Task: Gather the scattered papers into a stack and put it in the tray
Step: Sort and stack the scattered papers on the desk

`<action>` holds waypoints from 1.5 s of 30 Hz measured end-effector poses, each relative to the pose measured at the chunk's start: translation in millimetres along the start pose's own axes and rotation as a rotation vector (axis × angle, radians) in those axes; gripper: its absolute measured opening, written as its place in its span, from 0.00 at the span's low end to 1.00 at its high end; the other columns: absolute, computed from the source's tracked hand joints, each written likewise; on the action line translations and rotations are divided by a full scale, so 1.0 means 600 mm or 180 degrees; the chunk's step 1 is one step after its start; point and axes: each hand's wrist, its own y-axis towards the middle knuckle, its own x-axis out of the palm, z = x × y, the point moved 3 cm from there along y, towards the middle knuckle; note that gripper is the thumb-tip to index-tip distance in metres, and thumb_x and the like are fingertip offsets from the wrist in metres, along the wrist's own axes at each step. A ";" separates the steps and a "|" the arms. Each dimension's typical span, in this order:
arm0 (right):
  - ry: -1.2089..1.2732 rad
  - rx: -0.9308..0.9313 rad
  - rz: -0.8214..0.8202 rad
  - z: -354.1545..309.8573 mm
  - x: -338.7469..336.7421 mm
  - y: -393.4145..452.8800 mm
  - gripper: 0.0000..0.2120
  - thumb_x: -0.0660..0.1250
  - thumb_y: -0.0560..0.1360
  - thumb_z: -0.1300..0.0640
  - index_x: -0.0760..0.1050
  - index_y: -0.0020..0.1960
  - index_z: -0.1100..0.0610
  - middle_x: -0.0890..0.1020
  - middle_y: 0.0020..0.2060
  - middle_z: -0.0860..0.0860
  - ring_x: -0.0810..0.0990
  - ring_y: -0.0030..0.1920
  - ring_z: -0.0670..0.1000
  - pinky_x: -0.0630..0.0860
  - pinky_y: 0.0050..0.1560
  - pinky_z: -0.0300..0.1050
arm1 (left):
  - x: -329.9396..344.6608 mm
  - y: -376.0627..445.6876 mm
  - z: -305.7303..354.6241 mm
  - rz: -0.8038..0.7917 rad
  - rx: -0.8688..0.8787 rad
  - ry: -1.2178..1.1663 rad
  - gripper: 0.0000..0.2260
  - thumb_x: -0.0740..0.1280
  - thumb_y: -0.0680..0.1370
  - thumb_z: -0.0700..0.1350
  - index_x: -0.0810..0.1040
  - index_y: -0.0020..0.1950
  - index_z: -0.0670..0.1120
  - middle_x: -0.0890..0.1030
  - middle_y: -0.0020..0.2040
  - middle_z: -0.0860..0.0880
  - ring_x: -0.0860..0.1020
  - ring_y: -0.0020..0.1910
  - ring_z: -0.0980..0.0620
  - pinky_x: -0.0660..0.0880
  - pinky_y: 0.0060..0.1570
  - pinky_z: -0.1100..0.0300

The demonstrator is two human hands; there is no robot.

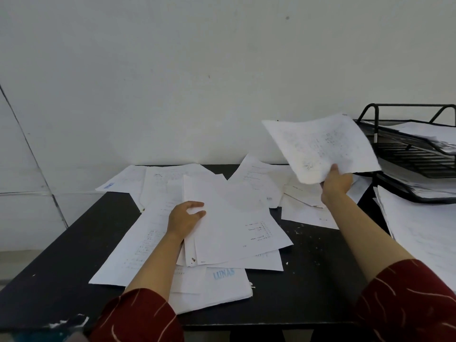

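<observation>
White printed papers lie scattered over the black table. My left hand holds the left edge of a small stack of sheets in the middle, thumb on top and fingers under. My right hand pinches the lower edge of a single sheet and holds it raised above the table's back right. A black wire tray with tiers stands at the far right, with papers in it.
More loose sheets lie at the back right under the raised one. A sheet stamped in blue lies at the front. A further pile of papers sits below the tray. A white wall stands behind.
</observation>
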 end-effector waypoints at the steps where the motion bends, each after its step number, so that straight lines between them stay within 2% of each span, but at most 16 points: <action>1: -0.0124 0.0073 -0.0099 0.001 0.000 0.005 0.19 0.62 0.80 0.57 0.67 0.71 0.56 0.76 0.63 0.52 0.77 0.58 0.52 0.77 0.59 0.52 | 0.001 0.000 0.000 -0.0004 0.0003 0.0003 0.11 0.72 0.74 0.43 0.82 0.56 0.47 0.80 0.59 0.50 0.75 0.59 0.52 0.67 0.59 0.64; 3: -0.0576 0.0155 -0.0553 0.007 0.004 -0.005 0.18 0.62 0.80 0.58 0.68 0.69 0.59 0.77 0.62 0.54 0.77 0.57 0.54 0.77 0.57 0.50 | 0.001 0.000 0.000 -0.0007 -0.0006 0.0002 0.11 0.72 0.74 0.44 0.82 0.56 0.47 0.80 0.59 0.50 0.76 0.60 0.51 0.67 0.60 0.63; 7: -0.1713 0.0169 -0.1663 0.037 0.014 -0.061 0.14 0.63 0.80 0.58 0.70 0.63 0.64 0.80 0.53 0.58 0.78 0.43 0.53 0.76 0.32 0.40 | 0.001 -0.003 0.004 -0.0026 -0.0140 -0.0046 0.11 0.68 0.77 0.48 0.82 0.56 0.47 0.81 0.58 0.50 0.76 0.60 0.51 0.68 0.59 0.62; 12: -0.3298 -0.0376 -0.2676 0.096 0.042 -0.102 0.20 0.71 0.73 0.47 0.72 0.56 0.59 0.78 0.51 0.51 0.77 0.48 0.50 0.70 0.40 0.39 | -0.003 -0.013 0.020 0.0023 -0.0517 -0.0546 0.21 0.58 0.79 0.61 0.79 0.59 0.48 0.76 0.56 0.53 0.72 0.57 0.52 0.63 0.54 0.59; 15: -0.3449 -0.0591 -0.2872 0.120 0.056 -0.117 0.20 0.75 0.68 0.43 0.75 0.50 0.56 0.80 0.45 0.48 0.78 0.47 0.49 0.70 0.44 0.41 | -0.001 -0.014 0.017 0.0000 -0.0619 -0.0542 0.27 0.68 0.71 0.63 0.71 0.65 0.51 0.73 0.60 0.53 0.71 0.59 0.51 0.67 0.57 0.58; 18: -0.3158 -0.0819 -0.2530 0.119 0.052 -0.113 0.17 0.72 0.70 0.41 0.78 0.38 0.56 0.80 0.35 0.46 0.77 0.35 0.45 0.70 0.35 0.36 | 0.002 -0.005 0.010 -0.0113 -0.0420 -0.0031 0.37 0.77 0.67 0.53 0.64 0.71 0.51 0.70 0.67 0.50 0.70 0.65 0.48 0.68 0.61 0.56; 20: -0.3164 -0.1227 -0.1911 0.116 0.038 -0.086 0.13 0.68 0.74 0.45 0.80 0.44 0.56 0.82 0.42 0.50 0.79 0.44 0.49 0.73 0.41 0.39 | 0.004 0.002 0.005 -0.0165 -0.0320 0.0040 0.36 0.76 0.70 0.47 0.62 0.73 0.50 0.68 0.70 0.49 0.67 0.68 0.46 0.66 0.65 0.54; 22: -0.3629 -0.1398 -0.1581 0.122 0.021 -0.053 0.17 0.68 0.75 0.47 0.77 0.57 0.57 0.79 0.56 0.55 0.76 0.59 0.55 0.71 0.58 0.46 | 0.002 0.005 0.003 -0.0154 -0.0235 0.0009 0.31 0.72 0.74 0.43 0.62 0.73 0.51 0.67 0.72 0.48 0.67 0.69 0.46 0.65 0.67 0.52; 25: -0.4769 -0.1195 -0.1432 0.138 -0.005 -0.021 0.32 0.62 0.75 0.38 0.69 0.68 0.60 0.73 0.65 0.56 0.69 0.67 0.57 0.61 0.68 0.53 | -0.001 0.007 -0.002 -0.0126 -0.0210 -0.0072 0.26 0.67 0.77 0.39 0.63 0.73 0.52 0.68 0.71 0.48 0.68 0.67 0.47 0.65 0.66 0.55; 28: -0.4739 -0.1132 -0.1313 0.126 -0.021 -0.003 0.28 0.55 0.79 0.41 0.68 0.68 0.61 0.73 0.65 0.59 0.71 0.65 0.59 0.66 0.64 0.52 | 0.001 0.006 -0.001 -0.0091 -0.0217 -0.0113 0.23 0.65 0.78 0.39 0.66 0.71 0.52 0.70 0.70 0.49 0.70 0.66 0.48 0.66 0.63 0.58; 30: -0.4978 -0.1120 -0.1267 0.115 -0.031 0.015 0.30 0.57 0.78 0.39 0.67 0.70 0.60 0.72 0.66 0.59 0.70 0.66 0.59 0.66 0.65 0.53 | 0.002 0.006 0.001 -0.0060 -0.0209 -0.0117 0.22 0.65 0.78 0.39 0.67 0.70 0.52 0.71 0.69 0.49 0.70 0.66 0.48 0.66 0.61 0.60; 34: -0.5370 -0.0859 -0.1711 0.090 -0.040 0.038 0.32 0.61 0.76 0.37 0.65 0.73 0.54 0.70 0.71 0.54 0.68 0.69 0.57 0.65 0.67 0.51 | 0.001 0.005 0.003 -0.0019 -0.0204 -0.0046 0.20 0.65 0.78 0.39 0.69 0.69 0.50 0.72 0.69 0.49 0.71 0.65 0.48 0.66 0.59 0.61; 37: -0.5618 -0.1330 -0.1595 0.065 -0.043 0.037 0.22 0.61 0.78 0.41 0.74 0.66 0.52 0.77 0.64 0.53 0.75 0.62 0.55 0.71 0.60 0.47 | 0.002 0.002 0.006 -0.0011 -0.0193 -0.0004 0.20 0.65 0.78 0.39 0.69 0.69 0.50 0.72 0.69 0.48 0.71 0.65 0.47 0.67 0.59 0.60; 39: -0.5750 -0.1949 -0.1511 0.066 -0.047 0.026 0.15 0.58 0.80 0.47 0.78 0.58 0.53 0.82 0.53 0.53 0.79 0.51 0.54 0.74 0.49 0.45 | 0.001 0.000 0.007 -0.0007 -0.0208 -0.0009 0.20 0.65 0.78 0.40 0.69 0.69 0.51 0.72 0.69 0.48 0.71 0.65 0.47 0.68 0.61 0.57; 41: -0.5634 -0.2408 -0.1356 0.075 -0.053 0.018 0.14 0.56 0.81 0.54 0.79 0.49 0.58 0.81 0.41 0.53 0.77 0.39 0.53 0.71 0.37 0.43 | 0.001 -0.002 0.009 -0.0011 -0.0217 -0.0028 0.20 0.65 0.78 0.40 0.69 0.69 0.51 0.72 0.69 0.48 0.71 0.65 0.46 0.68 0.61 0.57; 45: -0.4680 -0.1984 -0.0648 0.054 -0.067 0.030 0.11 0.56 0.80 0.61 0.73 0.45 0.65 0.80 0.39 0.62 0.71 0.34 0.56 0.65 0.35 0.45 | 0.000 -0.005 0.012 -0.0014 -0.0189 -0.0031 0.20 0.65 0.78 0.40 0.69 0.69 0.51 0.72 0.69 0.48 0.71 0.65 0.47 0.68 0.61 0.58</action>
